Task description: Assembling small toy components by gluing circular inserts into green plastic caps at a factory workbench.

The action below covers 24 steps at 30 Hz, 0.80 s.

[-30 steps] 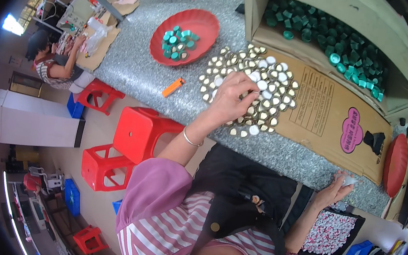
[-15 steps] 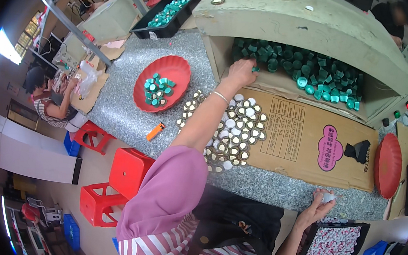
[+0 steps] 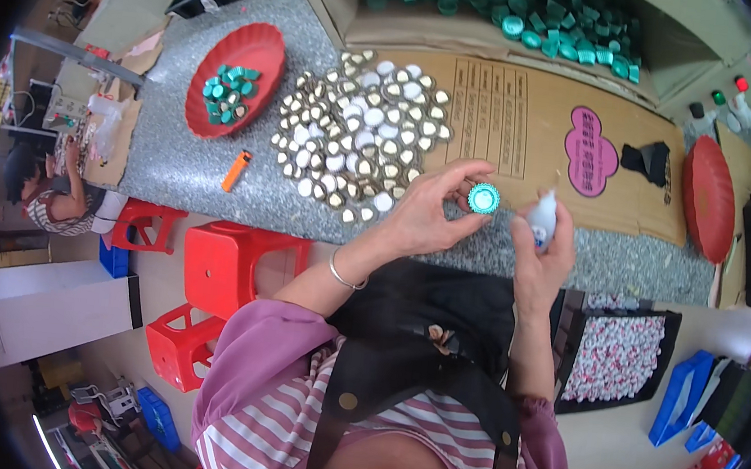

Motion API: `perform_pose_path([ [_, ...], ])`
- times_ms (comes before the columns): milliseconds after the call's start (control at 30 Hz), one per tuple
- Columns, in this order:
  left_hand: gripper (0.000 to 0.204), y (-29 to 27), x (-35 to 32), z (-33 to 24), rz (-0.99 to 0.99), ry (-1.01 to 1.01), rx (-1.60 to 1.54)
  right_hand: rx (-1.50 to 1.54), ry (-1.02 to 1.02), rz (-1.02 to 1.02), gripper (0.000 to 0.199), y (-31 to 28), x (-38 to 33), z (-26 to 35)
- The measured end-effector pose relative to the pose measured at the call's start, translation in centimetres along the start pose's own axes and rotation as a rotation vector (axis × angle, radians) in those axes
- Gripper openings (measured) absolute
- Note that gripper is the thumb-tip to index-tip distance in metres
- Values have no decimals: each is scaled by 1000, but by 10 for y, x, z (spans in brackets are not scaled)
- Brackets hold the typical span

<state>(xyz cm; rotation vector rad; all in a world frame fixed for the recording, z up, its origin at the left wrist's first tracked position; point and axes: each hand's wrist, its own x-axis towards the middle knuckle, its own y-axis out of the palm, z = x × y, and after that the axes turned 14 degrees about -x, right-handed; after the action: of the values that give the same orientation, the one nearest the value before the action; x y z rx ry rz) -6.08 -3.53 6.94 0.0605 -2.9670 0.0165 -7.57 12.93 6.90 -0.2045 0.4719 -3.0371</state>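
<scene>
Caps, the silver ones (image 3: 362, 134), are sitting in a big pile on the speckled surface (image 3: 225, 102) next to a red tray (image 3: 267, 48) with a few green ones. Left hand (image 3: 427, 217) is pinching one teal cap (image 3: 484, 198) above the surface edge, right hand (image 3: 544, 251) is gripping a small white bottle (image 3: 541, 222) just beside it.

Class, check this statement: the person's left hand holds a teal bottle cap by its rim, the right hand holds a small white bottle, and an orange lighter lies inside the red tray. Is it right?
Not quite. The head view shows the orange lighter lying on the grey speckled table, below the red tray, not inside it. The rest stands: the left hand holds the teal bottle cap, and the right hand holds the small white bottle.
</scene>
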Motion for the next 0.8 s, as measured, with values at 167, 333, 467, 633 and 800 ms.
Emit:
perform_pose_path([
  [167, 41, 13, -32, 22, 28, 0, -298, -87, -44, 91, 36, 9, -5, 0],
  [333, 42, 10, -47, 31, 51, -170, -830, -19, 9, 85, 34, 12, -21, 2],
  [467, 41, 4, -54, 35, 9, -178, -835, 260, 24, 140, 36, 6, -29, -4],
  [633, 40, -3, -56, 31, 9, -222, -973, -1, -96, 198, 47, -27, -42, 1],
  [800, 39, -8, -57, 32, 7, -326, -1057, 127, -140, -77, 32, -36, -54, 4],
])
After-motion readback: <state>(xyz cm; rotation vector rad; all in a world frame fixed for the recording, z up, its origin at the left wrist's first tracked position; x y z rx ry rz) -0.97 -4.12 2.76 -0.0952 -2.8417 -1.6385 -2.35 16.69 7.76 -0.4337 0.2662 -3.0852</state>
